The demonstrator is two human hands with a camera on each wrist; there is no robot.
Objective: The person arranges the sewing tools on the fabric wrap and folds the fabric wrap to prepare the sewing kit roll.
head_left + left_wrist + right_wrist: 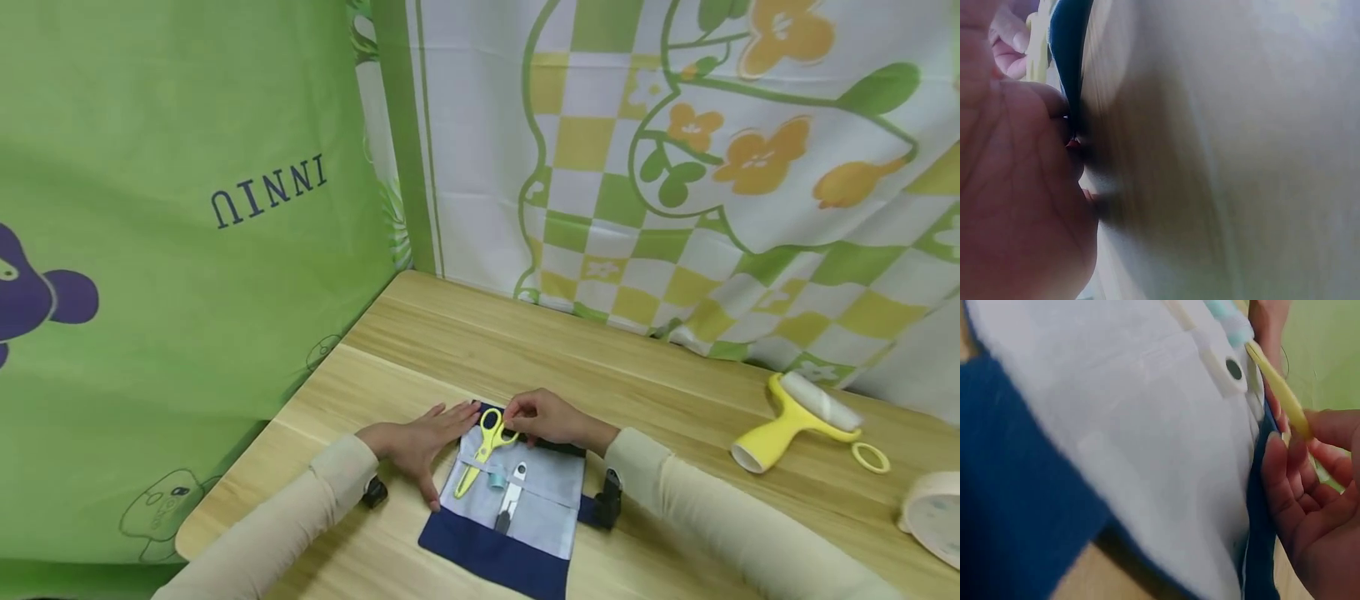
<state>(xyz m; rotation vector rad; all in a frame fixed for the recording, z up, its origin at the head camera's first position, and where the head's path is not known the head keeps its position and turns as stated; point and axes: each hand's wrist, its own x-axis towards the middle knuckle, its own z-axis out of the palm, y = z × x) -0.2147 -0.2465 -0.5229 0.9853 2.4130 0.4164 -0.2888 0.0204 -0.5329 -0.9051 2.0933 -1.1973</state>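
Note:
A navy-and-grey cloth tool pouch (pixel 551 496) lies unfolded on the table. Yellow scissors (pixel 474 471) sit slantwise on its left side, under a cloth strap. My right hand (pixel 551 418) pinches one handle loop between thumb and fingers; the right wrist view shows this yellow handle (pixel 1282 390) raised off the cloth. My left hand (pixel 423 443) is spread, its fingertips at the pouch's far left corner and its thumb by the left edge. Beside the scissors are a small light-blue roll (pixel 497 481) and a slim white tool (pixel 512 497) with a holed end and a dark end.
A yellow-handled lint roller (pixel 787 425) lies at the right of the wooden table (pixel 600 367), with a yellow ring (pixel 870 457) beside it. A pale round object (pixel 933 517) stands at the right edge. Green cloth (pixel 187 292) hangs left, a patterned curtain (pixel 600 167) behind.

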